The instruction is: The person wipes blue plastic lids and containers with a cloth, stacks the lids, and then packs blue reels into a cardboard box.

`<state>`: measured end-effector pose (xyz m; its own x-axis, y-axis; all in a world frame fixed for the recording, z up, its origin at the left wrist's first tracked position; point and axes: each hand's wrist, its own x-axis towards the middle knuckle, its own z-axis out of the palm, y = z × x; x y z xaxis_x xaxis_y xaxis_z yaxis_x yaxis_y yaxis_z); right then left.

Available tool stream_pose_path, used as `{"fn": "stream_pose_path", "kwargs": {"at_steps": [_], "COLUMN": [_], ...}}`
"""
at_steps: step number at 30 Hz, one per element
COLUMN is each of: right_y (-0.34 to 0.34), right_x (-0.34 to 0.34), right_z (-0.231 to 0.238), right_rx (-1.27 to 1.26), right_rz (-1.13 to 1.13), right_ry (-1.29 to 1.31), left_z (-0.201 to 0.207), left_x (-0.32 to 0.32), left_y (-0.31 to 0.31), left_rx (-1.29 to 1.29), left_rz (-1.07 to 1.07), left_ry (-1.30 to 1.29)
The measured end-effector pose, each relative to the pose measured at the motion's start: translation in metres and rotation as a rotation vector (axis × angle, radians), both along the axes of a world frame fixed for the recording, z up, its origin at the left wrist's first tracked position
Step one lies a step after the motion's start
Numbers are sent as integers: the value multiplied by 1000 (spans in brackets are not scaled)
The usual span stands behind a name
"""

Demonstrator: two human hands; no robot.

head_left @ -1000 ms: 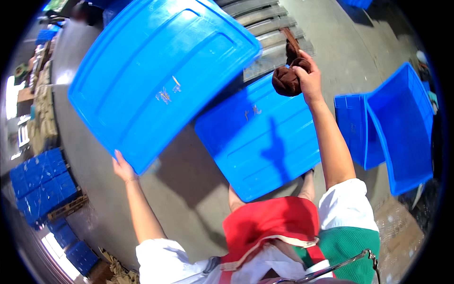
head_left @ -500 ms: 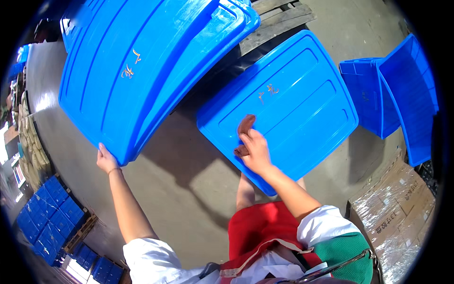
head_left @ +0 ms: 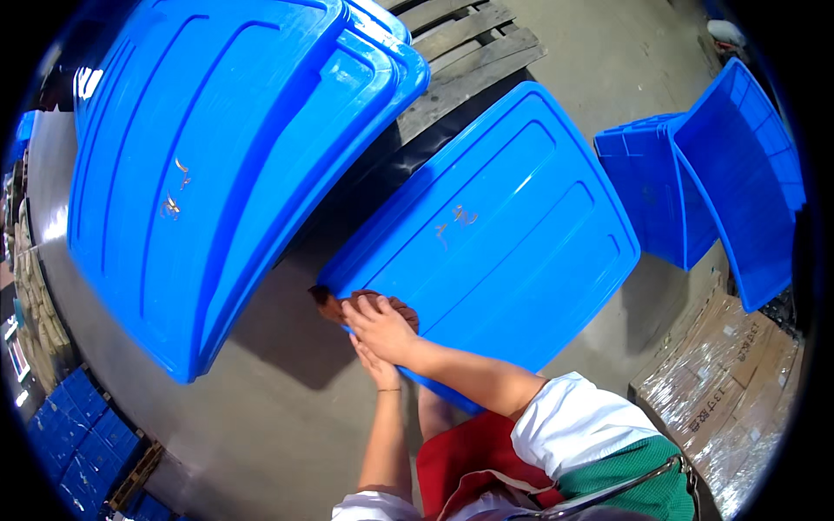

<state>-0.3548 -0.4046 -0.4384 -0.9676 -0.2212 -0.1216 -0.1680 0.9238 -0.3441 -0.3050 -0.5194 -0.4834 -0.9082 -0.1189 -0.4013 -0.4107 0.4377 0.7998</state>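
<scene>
A large blue plastic lid [head_left: 486, 234] lies tilted in front of me, with a faint orange marking on its ribbed top. My right hand [head_left: 382, 330] lies over a bunched brown rag [head_left: 401, 311] at the lid's left edge, pressing it down. Part of the rag sticks out past the edge. Just beneath the right hand is my left hand [head_left: 377, 365], its fingers stretched out against the lid's edge and partly covered by the right hand. To the left stands a stack of similar blue lids [head_left: 208, 174], which neither hand touches.
Behind the lid is a wooden pallet [head_left: 469, 65]. Blue plastic crates [head_left: 643, 187] stand at the right, one tipped open. Film-wrapped cardboard boxes [head_left: 721, 382] are at the lower right. Blue boxes [head_left: 82, 434] sit on a pallet at the lower left.
My left hand has let go of the stacked lids' corner and come across beside my right hand. The right hand and rag have moved down-left to the lid's edge.
</scene>
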Motion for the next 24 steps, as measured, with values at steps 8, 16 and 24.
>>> {"fn": "stream_pose_path", "kwargs": {"at_steps": [8, 16, 24], "right_y": [163, 382, 61], "right_x": [-35, -43, -25], "right_z": [2, -12, -19], "right_rx": [-95, 375, -10], "right_rz": [-230, -986, -172], "right_ry": [5, 118, 129], "left_z": [-12, -17, -17], "left_x": [15, 15, 13], "left_y": [42, 48, 40], "left_rx": [-218, -148, 44], "left_rz": [116, 117, 216], "left_ry": [160, 168, 60]}}
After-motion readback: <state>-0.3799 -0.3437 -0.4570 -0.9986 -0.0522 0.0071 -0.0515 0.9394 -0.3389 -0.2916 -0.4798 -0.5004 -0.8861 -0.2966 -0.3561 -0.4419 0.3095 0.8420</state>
